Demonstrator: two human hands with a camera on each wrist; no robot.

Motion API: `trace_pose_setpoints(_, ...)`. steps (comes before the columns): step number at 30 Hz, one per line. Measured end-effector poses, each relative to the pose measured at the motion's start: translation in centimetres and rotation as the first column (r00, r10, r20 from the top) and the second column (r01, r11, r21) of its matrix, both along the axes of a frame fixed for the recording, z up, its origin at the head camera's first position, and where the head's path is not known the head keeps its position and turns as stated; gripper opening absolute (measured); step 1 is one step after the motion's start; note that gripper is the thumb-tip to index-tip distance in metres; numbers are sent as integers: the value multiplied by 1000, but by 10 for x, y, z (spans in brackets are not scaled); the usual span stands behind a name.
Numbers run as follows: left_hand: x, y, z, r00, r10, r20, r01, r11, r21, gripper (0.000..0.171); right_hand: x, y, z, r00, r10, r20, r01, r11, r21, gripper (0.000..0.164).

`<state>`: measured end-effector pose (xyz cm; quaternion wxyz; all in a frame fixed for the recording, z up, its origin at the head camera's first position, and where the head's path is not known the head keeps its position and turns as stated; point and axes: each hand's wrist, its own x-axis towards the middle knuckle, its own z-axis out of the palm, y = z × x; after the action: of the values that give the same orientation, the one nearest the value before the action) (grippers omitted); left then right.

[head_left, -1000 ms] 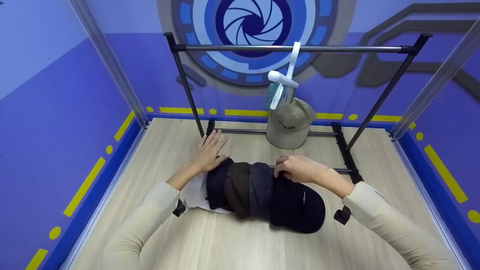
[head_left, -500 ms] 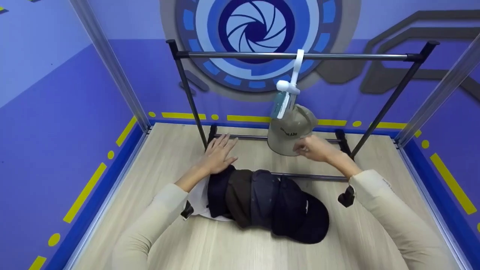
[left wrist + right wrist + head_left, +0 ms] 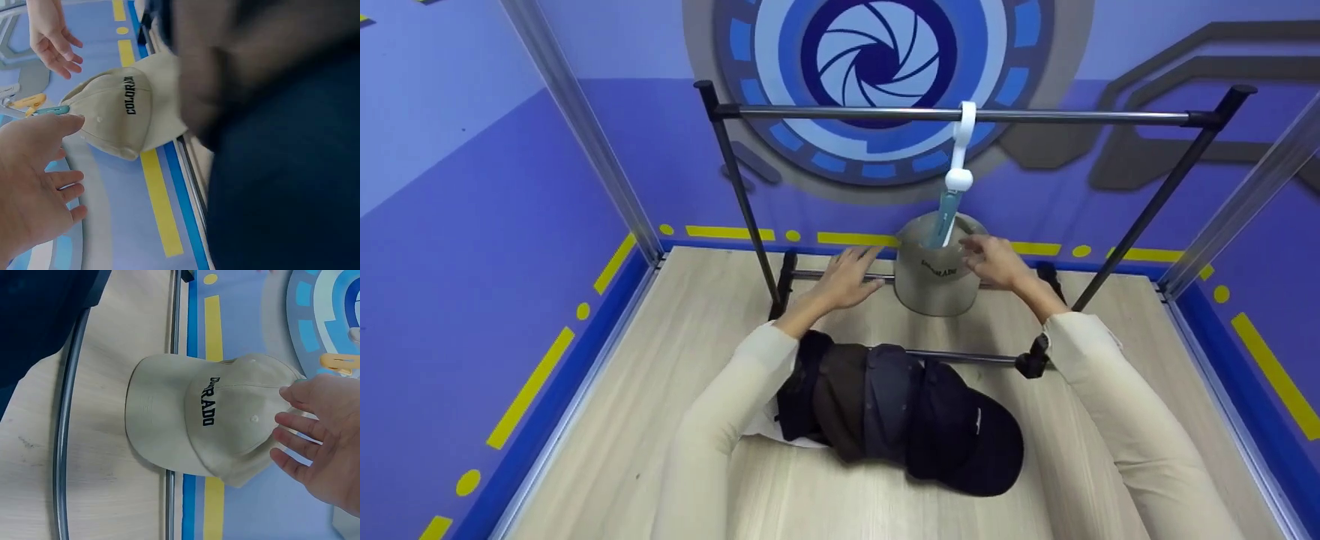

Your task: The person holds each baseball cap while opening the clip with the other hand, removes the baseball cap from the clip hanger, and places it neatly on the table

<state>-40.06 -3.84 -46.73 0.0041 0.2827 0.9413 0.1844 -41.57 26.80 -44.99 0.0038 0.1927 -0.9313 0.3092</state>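
A beige baseball cap (image 3: pixel 934 292) with dark COLORADO lettering hangs by a teal clip (image 3: pixel 947 214) from a white hook hanger (image 3: pixel 962 142). At its right side is my right hand (image 3: pixel 994 262), fingers spread and slightly bent. In the right wrist view the fingertips are at the crown of the cap (image 3: pixel 236 433); whether they touch it I cannot tell. My left hand (image 3: pixel 846 281) is held to the left of the cap, fingers extended, holding nothing. In front lies a row of nested dark caps (image 3: pixel 885 405), with a black cap (image 3: pixel 967 442) at the right end.
The hanger hooks over the top bar (image 3: pixel 840 113) of a metal rack, whose lower bar (image 3: pixel 952 357) runs behind the nested caps. A yellow clip (image 3: pixel 31 103) also shows on the hanger. Blue walls enclose the wooden surface (image 3: pixel 675 420).
My right hand has moved from the dark caps up to the hanging cap. My left hand has left the row's left end, moving right and forward. The hanger and cap have turned.
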Motion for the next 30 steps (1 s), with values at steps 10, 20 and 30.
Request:
trace_pose_setpoints(10, -53, 63, 6, 983, 34, 178, -68, 979, 192, 64, 7, 14, -4, 1000, 15, 9, -15, 999, 29, 43)
trace_pose_setpoints(20, -71, 88, 10, 970, 44, 239, -112, 954, 277, 69, 17, 25, -10, 997, -10, 70, 8, 1000, 21, 42)
trace_pose_setpoints(30, -72, 89, 9, 981, 126, 148, -159, 957, 242, 50, 17, 32, -14, 998, -28, 48, 26, 999, 48, 40)
